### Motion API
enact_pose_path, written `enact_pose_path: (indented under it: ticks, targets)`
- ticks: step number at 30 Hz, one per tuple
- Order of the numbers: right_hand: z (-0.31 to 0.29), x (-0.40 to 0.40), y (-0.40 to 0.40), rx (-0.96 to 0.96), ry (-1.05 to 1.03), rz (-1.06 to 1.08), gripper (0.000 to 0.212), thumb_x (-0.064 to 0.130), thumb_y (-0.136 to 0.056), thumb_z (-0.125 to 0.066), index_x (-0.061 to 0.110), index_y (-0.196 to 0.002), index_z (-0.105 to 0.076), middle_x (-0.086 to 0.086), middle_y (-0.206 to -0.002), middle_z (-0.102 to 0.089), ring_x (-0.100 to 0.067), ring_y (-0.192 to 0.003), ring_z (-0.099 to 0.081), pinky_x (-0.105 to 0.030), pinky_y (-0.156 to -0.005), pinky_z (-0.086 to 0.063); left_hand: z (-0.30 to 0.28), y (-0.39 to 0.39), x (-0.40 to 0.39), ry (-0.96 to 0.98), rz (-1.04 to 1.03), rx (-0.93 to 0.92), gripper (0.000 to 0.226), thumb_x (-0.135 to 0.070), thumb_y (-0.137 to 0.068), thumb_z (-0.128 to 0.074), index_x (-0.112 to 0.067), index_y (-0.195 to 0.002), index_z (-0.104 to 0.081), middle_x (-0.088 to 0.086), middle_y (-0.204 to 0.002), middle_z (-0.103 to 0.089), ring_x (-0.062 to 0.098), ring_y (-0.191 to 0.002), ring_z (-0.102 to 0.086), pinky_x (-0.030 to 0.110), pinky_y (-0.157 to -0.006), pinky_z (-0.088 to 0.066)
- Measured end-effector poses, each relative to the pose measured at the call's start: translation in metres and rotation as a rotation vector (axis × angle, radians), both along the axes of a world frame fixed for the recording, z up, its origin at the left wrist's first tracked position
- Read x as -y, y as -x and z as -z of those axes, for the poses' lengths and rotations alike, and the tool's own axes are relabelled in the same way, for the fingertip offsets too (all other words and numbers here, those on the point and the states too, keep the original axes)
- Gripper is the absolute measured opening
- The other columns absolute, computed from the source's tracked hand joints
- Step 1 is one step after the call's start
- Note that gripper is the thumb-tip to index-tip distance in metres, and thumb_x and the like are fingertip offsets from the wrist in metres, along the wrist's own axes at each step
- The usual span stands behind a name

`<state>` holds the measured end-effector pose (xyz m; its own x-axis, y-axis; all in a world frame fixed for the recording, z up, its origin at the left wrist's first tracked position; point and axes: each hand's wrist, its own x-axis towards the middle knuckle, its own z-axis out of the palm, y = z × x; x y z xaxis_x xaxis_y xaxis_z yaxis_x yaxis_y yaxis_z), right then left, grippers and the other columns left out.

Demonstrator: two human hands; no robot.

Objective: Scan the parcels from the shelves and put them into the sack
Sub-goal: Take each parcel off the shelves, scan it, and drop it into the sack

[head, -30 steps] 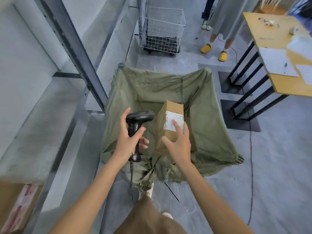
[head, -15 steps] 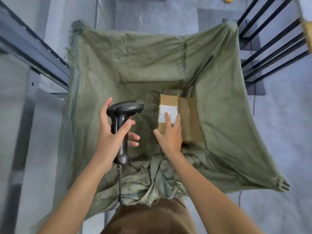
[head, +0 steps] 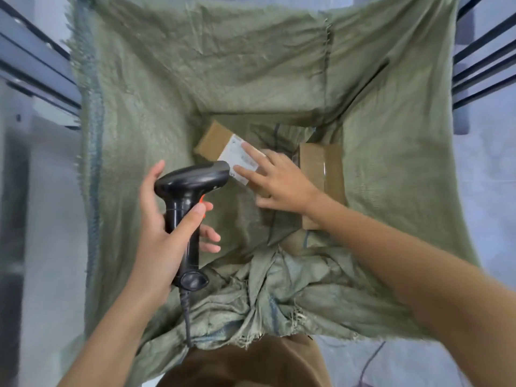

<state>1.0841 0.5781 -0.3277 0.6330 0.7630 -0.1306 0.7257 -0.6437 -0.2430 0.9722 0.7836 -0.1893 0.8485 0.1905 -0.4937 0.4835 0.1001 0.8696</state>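
A: Since the frame half a second before, we saw the brown cardboard parcel with the white label go deeper into the green woven sack and turn slantwise, and the right hand followed it down.

B: We agreed. That hand lay with its fingers spread and straight, 2 fingertips pressing on the white label, not curled round the box.

A: And the left hand?

B: It was wrapped round the grip of the black handheld barcode scanner, thumb across the front, an orange trigger showing beside the thumb. The scanner's head sat just beside the label's near corner, and its cable hung down over the sack's bunched near edge.

A: We counted a 2nd brown cardboard box at the sack's bottom, just right of the labelled one, partly under the right wrist.

B: Grey metal shelf rails ran at the left, black bars at the right.
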Motion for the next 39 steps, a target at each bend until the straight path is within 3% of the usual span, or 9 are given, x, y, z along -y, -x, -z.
enact_pose_path:
  ticks: [3, 9, 13, 15, 17, 22, 29, 39]
  targets:
    - [-0.018, 0.004, -0.039, 0.155, 0.153, -0.293, 0.077, 0.038, -0.083, -0.059, 0.026, -0.155, -0.035, -0.019, -0.164, -0.02, -0.043, -0.125, -0.049, -0.048, -0.101, -0.038, 0.0, 0.001, -0.002, 0.0, -0.01, -0.019, 0.081, -0.025, -0.08, -0.069, -0.058, -0.143, -0.03, 0.01, -0.099, -0.075, 0.026, -0.059, -0.069, 0.033, -0.053, -0.059]
    - [-0.03, 0.02, -0.097, 0.283, 0.331, -0.47, 0.074, 0.031, -0.084, -0.062, 0.028, -0.153, -0.037, -0.006, -0.163, -0.03, -0.045, -0.125, -0.046, -0.049, -0.1, -0.038, 0.003, 0.002, -0.007, 0.011, -0.054, -0.016, 0.074, -0.025, -0.081, -0.07, -0.063, -0.136, -0.038, 0.011, -0.099, -0.073, 0.027, -0.06, -0.069, 0.034, -0.054, -0.059]
    - [-0.015, 0.038, -0.103, 0.164, 0.432, -0.328, 0.075, 0.027, -0.088, -0.061, 0.028, -0.156, -0.029, 0.0, -0.167, -0.018, -0.046, -0.139, -0.031, -0.054, -0.111, -0.027, 0.004, 0.002, -0.008, -0.003, -0.072, -0.004, 0.071, -0.026, -0.08, -0.07, -0.07, -0.127, -0.041, 0.01, -0.099, -0.073, 0.027, -0.06, -0.069, 0.034, -0.054, -0.059]
    - [-0.002, 0.052, -0.098, 0.13, 0.486, -0.262, 0.074, 0.031, -0.094, -0.059, 0.026, -0.158, -0.023, -0.002, -0.168, -0.012, -0.04, -0.15, -0.016, -0.056, -0.119, -0.011, 0.005, 0.002, -0.008, -0.009, -0.082, -0.006, 0.07, -0.026, -0.08, -0.07, -0.069, -0.128, -0.041, 0.01, -0.1, -0.073, 0.027, -0.06, -0.069, 0.034, -0.054, -0.059]
    - [0.013, 0.061, -0.09, 0.149, 0.542, -0.196, 0.069, 0.037, -0.102, -0.044, 0.022, -0.16, -0.01, -0.004, -0.168, -0.003, -0.032, -0.154, -0.001, -0.057, -0.12, 0.005, 0.006, 0.002, -0.008, -0.009, -0.085, -0.013, 0.07, -0.026, -0.081, -0.07, -0.067, -0.13, -0.041, 0.01, -0.1, -0.073, 0.027, -0.06, -0.068, 0.034, -0.054, -0.059]
    - [0.033, 0.05, -0.071, -0.003, 0.51, 0.145, 0.077, 0.066, -0.099, -0.009, 0.023, -0.159, 0.01, -0.006, -0.167, 0.014, -0.026, -0.154, 0.014, -0.053, -0.119, 0.015, 0.007, 0.002, -0.008, -0.015, -0.093, -0.029, 0.072, -0.029, -0.077, -0.072, -0.067, -0.129, -0.041, 0.008, -0.099, -0.074, 0.026, -0.058, -0.068, 0.033, -0.053, -0.059]
    - [0.041, 0.045, -0.08, -0.099, 0.506, 0.265, 0.086, 0.078, -0.091, -0.005, 0.028, -0.156, 0.019, -0.005, -0.167, 0.015, -0.025, -0.154, 0.013, -0.054, -0.12, 0.012, 0.007, 0.003, -0.009, -0.025, -0.072, -0.029, 0.069, -0.027, -0.08, -0.071, -0.068, -0.127, -0.041, 0.007, -0.101, -0.075, 0.027, -0.058, -0.068, 0.033, -0.054, -0.059]
    - [0.038, 0.042, -0.056, -0.019, 0.463, 0.259, 0.087, 0.076, -0.093, -0.009, 0.023, -0.158, 0.015, -0.008, -0.165, 0.02, -0.026, -0.153, 0.019, -0.052, -0.123, 0.01, 0.006, 0.002, -0.007, 0.003, -0.04, -0.018, 0.07, -0.027, -0.078, -0.07, -0.069, -0.126, -0.042, 0.011, -0.101, -0.072, 0.028, -0.058, -0.068, 0.034, -0.054, -0.059]
